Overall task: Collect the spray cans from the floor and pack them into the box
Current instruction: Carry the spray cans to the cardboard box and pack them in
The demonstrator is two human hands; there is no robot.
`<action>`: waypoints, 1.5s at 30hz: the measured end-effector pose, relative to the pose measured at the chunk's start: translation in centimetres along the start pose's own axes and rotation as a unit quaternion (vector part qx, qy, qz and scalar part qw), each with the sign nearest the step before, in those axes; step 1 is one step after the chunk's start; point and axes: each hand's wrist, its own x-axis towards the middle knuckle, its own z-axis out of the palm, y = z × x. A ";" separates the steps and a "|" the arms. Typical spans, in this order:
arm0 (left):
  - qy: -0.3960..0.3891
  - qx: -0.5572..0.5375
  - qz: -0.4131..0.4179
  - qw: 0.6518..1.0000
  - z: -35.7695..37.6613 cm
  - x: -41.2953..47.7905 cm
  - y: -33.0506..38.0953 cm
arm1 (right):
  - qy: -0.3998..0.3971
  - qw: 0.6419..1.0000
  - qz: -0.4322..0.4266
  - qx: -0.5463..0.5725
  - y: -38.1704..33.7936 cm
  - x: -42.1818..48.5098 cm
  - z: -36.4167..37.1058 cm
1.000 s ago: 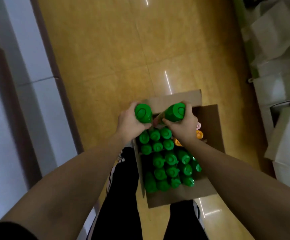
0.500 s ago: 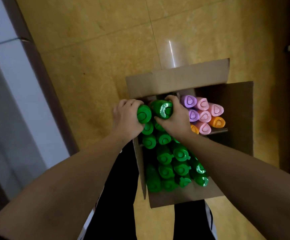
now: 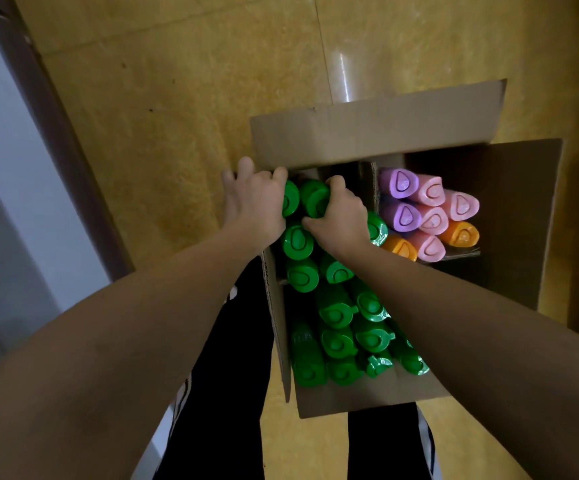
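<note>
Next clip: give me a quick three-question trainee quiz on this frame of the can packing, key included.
1. True or false: the box holds only green cans.
2. The right hand grips: A) a far-end green can; B) a pink can; C) nothing.
3. How many orange cans show?
Key: 1 false; 2 A; 3 two.
</note>
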 end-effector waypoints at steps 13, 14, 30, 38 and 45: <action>-0.003 0.033 0.045 0.998 0.2 -0.4 -0.4 | 0.021 1.000 0.010 0.008 0.2 -0.3 -0.5; -0.014 0.037 0.043 0.998 0.0 -0.4 -0.1 | 0.021 1.000 0.003 0.002 0.3 -0.2 -0.8; -0.031 0.033 0.037 0.998 -0.1 -0.5 -0.4 | 0.025 0.997 -0.065 -0.021 1.0 -1.2 -1.1; 0.005 -0.047 0.014 0.999 -0.3 -3.1 -0.1 | 0.057 0.995 -0.083 -0.026 0.8 -3.1 -1.8; 0.026 -0.087 0.002 0.996 -2.0 -6.0 1.1 | 0.066 0.990 -0.088 -0.089 2.1 -5.8 -5.7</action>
